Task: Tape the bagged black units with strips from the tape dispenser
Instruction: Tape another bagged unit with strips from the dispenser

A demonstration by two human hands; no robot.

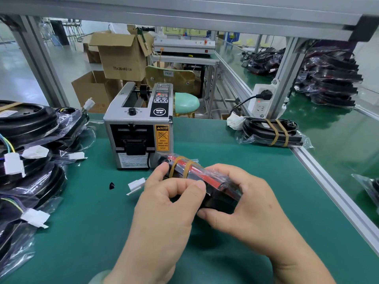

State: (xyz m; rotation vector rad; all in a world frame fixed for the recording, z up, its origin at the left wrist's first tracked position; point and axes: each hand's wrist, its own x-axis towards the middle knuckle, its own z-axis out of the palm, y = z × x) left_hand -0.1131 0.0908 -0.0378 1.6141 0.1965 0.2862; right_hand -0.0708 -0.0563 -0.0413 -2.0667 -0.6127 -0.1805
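The left hand and right hand clamp the bagged unit on edge. It is held near the dispenser, likely to keep strips within reach.

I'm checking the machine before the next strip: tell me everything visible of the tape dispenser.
The tape dispenser is a grey, metal-looking box standing upright on the green mat, front toward the person. Its black front outlet shows no strip I can make out; an orange caution label sits beside it. On top are a black knob, a button panel with a red-lit display and an open bay holding a black roller. The held bagged unit lies by its right corner; contact is unclear.
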